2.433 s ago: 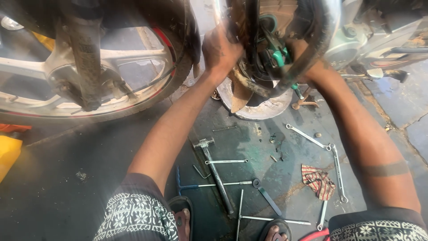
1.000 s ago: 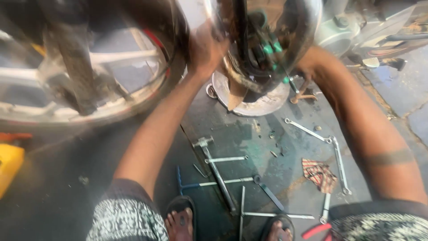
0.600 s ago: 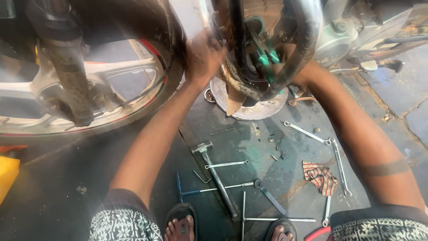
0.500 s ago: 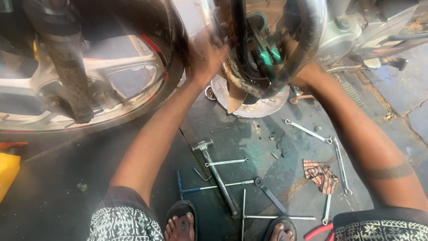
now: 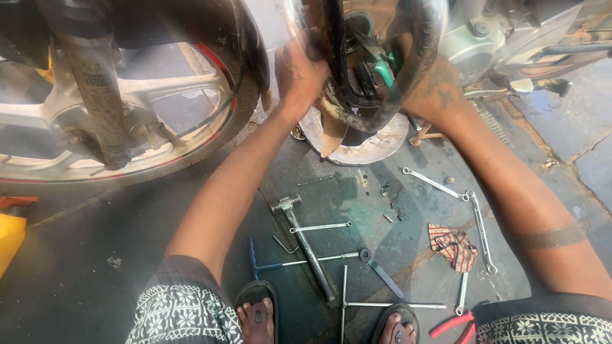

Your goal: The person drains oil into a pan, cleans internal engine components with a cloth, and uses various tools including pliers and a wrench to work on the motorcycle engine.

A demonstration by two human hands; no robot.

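I crouch in front of a motorcycle. My left hand (image 5: 299, 73) presses against the left side of a curved dark metal guard (image 5: 395, 83) under the engine, fingers closed on its edge. My right hand (image 5: 433, 89) reaches behind the right side of the same guard, its fingers hidden. A tool with a green handle (image 5: 384, 69) sticks out inside the guard. The front wheel (image 5: 134, 127) with a silver alloy rim and fork stands at the left.
A round metal pan (image 5: 376, 143) lies under the engine. On the dark floor lie a hammer (image 5: 305, 245), several spanners (image 5: 433, 183), a blue T-handle key (image 5: 255, 258), a striped rag (image 5: 454, 245) and red-handled pliers (image 5: 454, 326). A yellow container (image 5: 9, 239) sits at the left edge.
Both hands stay on the guard; the left hand has shifted slightly along its edge. The view has steadied and moved a little. The tools on the floor have not moved.
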